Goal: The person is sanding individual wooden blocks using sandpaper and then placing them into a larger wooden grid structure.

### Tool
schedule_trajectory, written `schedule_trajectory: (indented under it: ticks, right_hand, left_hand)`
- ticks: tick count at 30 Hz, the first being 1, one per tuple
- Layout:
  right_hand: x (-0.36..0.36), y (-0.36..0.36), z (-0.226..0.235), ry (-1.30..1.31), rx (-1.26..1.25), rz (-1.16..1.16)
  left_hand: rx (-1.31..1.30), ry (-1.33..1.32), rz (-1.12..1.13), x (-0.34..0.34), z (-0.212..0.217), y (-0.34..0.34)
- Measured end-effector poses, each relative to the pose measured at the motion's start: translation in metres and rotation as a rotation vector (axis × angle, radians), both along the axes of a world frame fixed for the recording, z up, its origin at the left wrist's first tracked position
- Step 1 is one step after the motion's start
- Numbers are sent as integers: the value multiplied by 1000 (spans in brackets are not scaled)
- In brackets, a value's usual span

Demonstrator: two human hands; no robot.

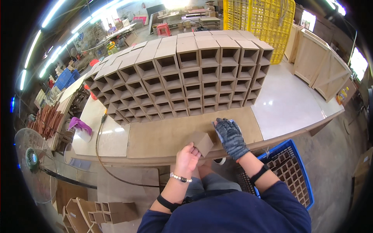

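My bare left hand [187,157] grips a small brown square box [201,143] at its near left side, holding it tilted over the table's front edge. To the right of that box is my right hand [232,136], in a grey knit glove with its fingers curled. A bit of pale blue shows at the glove's edge, but what it belongs to is hidden. Beyond both hands stands a wide stack of similar brown boxes [189,59], several rows high, their hollow openings facing me. A brown board [163,134] lies on the table under my hands.
A blue crate [309,193] holding more boxes stands on the floor at my right. Yellow crates [264,27] rise behind the stack. A hose [98,149] hangs over the table's left front. Left of it are a fan [33,159] and a purple cloth [79,125].
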State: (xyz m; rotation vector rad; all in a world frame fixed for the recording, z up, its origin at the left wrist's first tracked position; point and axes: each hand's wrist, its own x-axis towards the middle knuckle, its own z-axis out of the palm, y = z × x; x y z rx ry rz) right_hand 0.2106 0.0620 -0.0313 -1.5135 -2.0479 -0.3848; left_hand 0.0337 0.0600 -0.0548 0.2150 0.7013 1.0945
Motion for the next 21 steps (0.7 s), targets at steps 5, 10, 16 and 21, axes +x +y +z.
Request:
schedule_trajectory:
  ticks: [5,10,16,21]
  right_hand:
    - [-24,-19,-14,-130,-159,289]
    - [21,9,-27,26,-247,-105]
    - [-35,-22,11,157,-4,325]
    - [-25,3,1,6,-168,75]
  left_hand:
    - [43,47,-19,1,3,-5]
    - [426,353,0,-5,13,-16]
    - [940,1018,53,0,-18,-16]
    - [1031,1271,-29,-1,-16,-28]
